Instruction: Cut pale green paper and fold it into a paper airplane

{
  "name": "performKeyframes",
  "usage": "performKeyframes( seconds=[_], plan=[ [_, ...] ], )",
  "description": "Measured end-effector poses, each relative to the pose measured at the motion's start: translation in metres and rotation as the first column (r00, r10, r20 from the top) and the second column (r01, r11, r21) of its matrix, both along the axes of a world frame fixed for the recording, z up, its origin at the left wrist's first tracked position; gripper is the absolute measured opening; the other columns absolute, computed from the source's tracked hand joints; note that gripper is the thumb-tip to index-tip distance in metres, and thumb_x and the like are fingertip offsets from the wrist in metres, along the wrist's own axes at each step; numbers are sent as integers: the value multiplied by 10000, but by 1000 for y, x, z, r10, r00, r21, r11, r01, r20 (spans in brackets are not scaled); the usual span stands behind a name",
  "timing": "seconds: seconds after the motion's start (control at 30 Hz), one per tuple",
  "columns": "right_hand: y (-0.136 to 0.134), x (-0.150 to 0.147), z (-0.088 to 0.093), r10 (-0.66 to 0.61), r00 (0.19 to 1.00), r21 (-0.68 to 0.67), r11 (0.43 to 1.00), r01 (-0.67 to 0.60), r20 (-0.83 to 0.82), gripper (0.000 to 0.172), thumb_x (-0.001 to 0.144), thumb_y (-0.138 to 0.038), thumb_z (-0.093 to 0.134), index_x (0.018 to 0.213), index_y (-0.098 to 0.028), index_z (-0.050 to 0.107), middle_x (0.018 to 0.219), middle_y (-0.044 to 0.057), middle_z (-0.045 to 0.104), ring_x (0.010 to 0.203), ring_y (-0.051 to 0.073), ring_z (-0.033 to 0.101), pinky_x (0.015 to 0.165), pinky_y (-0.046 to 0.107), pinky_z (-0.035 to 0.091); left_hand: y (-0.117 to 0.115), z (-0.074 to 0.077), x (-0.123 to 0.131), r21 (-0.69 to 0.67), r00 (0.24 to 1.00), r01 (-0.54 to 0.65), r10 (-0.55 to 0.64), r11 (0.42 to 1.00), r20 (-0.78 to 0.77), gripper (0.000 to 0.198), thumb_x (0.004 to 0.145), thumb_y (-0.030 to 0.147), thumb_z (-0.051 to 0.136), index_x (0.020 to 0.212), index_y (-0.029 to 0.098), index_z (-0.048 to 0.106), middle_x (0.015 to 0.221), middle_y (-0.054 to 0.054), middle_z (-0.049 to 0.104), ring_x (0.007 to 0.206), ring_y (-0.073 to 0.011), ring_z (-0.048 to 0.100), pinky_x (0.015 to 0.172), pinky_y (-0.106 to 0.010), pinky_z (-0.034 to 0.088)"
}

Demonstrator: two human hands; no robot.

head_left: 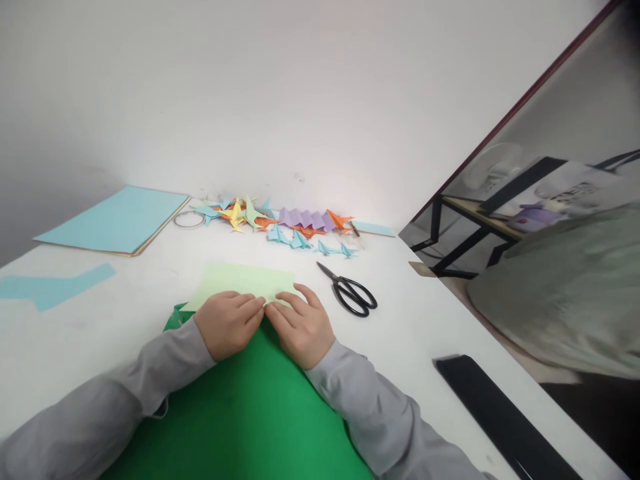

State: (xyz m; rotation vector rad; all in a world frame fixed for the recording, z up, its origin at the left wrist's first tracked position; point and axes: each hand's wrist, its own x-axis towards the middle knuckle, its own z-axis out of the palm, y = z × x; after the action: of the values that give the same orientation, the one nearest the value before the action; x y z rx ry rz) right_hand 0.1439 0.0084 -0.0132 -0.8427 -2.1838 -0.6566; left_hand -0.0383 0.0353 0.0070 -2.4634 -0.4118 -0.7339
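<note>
A pale green sheet of paper (pixel 245 275) lies on the white table in front of me. My left hand (pixel 230 325) is closed at the sheet's near edge, thumb and fingertips pressed together on it. Close beside it, my right hand (pixel 304 328) pinches the same edge with thumb and index finger, its other fingers partly raised. The fingertips of both hands almost meet, and they hide part of the edge. Under my wrists spreads a large green surface (pixel 240 413), with a crumpled green piece (pixel 176 319) at its left corner. Black-handled scissors (pixel 350 291) rest to the right, blades partly crossed.
Folded paper figures (pixel 245 213) and a purple pleated strip (pixel 306 219) line the wall. A stack of coloured paper (pixel 120 217) and a cut blue piece (pixel 65 287) lie left, near a thin ring (pixel 189 219). At right is a long black object (pixel 495 413).
</note>
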Motion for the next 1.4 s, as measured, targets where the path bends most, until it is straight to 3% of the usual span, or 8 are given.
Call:
performKeyframes(
  seconds=[0.33,0.53,0.63,0.73,0.83,0.93,1.2,1.4],
  plan=[
    [16,35,-4,-163,966,59,982,177,-201,231,801,-13,446,876,-146,620,700,41,692,703,161,637,628,288,402,29,19,-47,108,973,-215,204,971,106,228,811,115,455,782,211,660,837,-28,737,718,-168,675,620,-278,489],
    [23,45,-4,-266,700,-121,961,250,-662,172,868,-203,477,837,-162,641,729,45,686,622,146,613,590,257,443,41,16,-57,-480,689,-234,492,846,531,118,764,273,593,756,219,698,816,-51,733,778,-221,673,705,-321,510],
    [19,38,1,-267,584,-276,958,75,-767,195,870,-289,466,809,-173,611,741,33,657,661,147,599,610,261,459,32,10,-32,-842,476,287,694,458,540,275,645,379,722,820,168,700,890,-93,720,877,-256,659,813,-366,514],
    [10,25,4,-301,536,-409,908,-93,-789,245,876,-370,444,797,-185,583,667,8,597,593,135,555,540,248,434,19,5,-7,-696,443,717,793,-34,418,555,539,393,803,1002,132,643,1108,-159,656,1048,-292,603,891,-399,488],
    [1,14,4,-360,454,-497,837,-229,-815,283,879,-434,429,825,-191,563,530,-48,475,440,102,438,422,221,343,9,5,4,-561,518,795,741,-233,427,618,522,377,823,1055,132,626,1151,-165,636,1062,-302,595,872,-379,499],
    [-2,10,3,-401,459,-554,788,-270,-793,306,868,-461,439,793,-186,551,438,-92,338,368,77,304,380,209,244,5,7,2,-543,510,808,733,-228,451,574,516,287,835,1034,139,636,1075,-148,677,960,-320,642,756,-383,548],
    [6,18,-1,-412,634,-632,759,-159,-654,300,830,-428,463,757,-161,581,403,-101,291,385,69,260,409,210,228,11,5,-3,-611,303,790,839,44,452,473,428,176,858,862,102,687,886,-117,730,845,-297,678,682,-329,574],
    [6,18,-6,-414,673,-687,700,-194,-612,286,832,-421,461,793,-163,579,395,-104,302,382,70,263,407,208,226,9,11,-2,-497,277,866,881,-56,383,512,552,146,789,1041,146,639,952,-106,718,813,-293,686,660,-381,586]
  ],
)
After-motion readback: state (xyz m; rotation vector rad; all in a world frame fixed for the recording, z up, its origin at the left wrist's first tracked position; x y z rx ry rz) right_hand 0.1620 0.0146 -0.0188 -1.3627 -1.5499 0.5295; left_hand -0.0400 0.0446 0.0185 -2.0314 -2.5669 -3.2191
